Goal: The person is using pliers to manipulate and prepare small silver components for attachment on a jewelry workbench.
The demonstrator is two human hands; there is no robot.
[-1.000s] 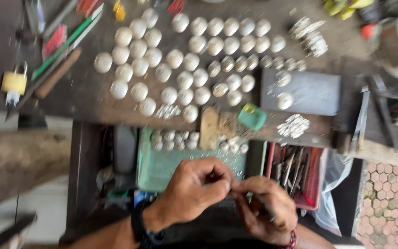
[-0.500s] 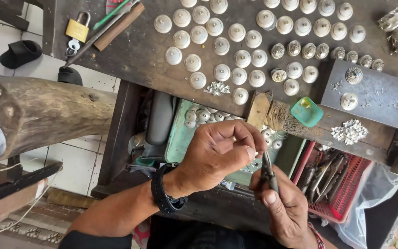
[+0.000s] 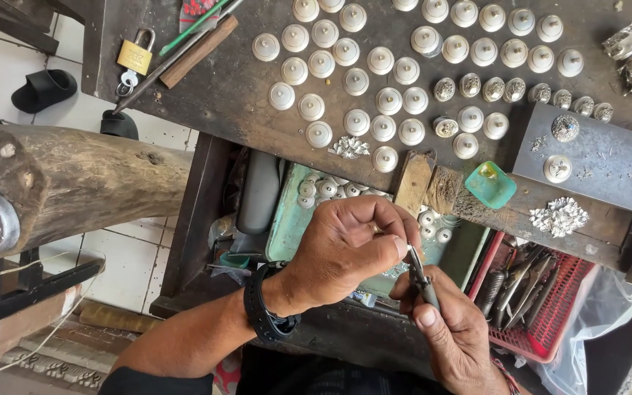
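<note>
Workbench: a dark wooden workbench (image 3: pixel 228 95) fills the view beyond both hands, its front edge just above the knuckles.
Log: a thick wooden log (image 3: pixel 82 179) lies well off to the outer side of the left hand, a dimpled metal cap on its near end.
Metal plate: a grey metal plate (image 3: pixel 608 157) sits up and away from the right hand, carrying two small ornate pieces.
Green tray: a green tray (image 3: pixel 287 219) lies below the bench edge, right behind the left hand, which hides much of it; small silver domes lie inside.
Red basket: a red basket (image 3: pixel 550 322) of pliers and hand tools stands just beside the right hand, on its outer side.
Silver domes: rows of round silver domes (image 3: pixel 382 95) cover the bench, well beyond the fingers.
Padlock: a brass padlock (image 3: pixel 134 55) lies far beyond the left wrist.
Green dish: a small green dish (image 3: pixel 490 184) sits on the bench edge above the right hand.
Left hand: the left hand (image 3: pixel 345 249), black watch on its wrist, has fingers curled and thumb and forefinger pressed together at the tool's tip; whatever they pinch is too small to tell.
Right hand: the right hand (image 3: pixel 451 333) is wrapped around slim pliers (image 3: pixel 418 271), thumb laid along the handle.
Pliers: they point up from the right hand to the left fingertips, touching them.
</note>
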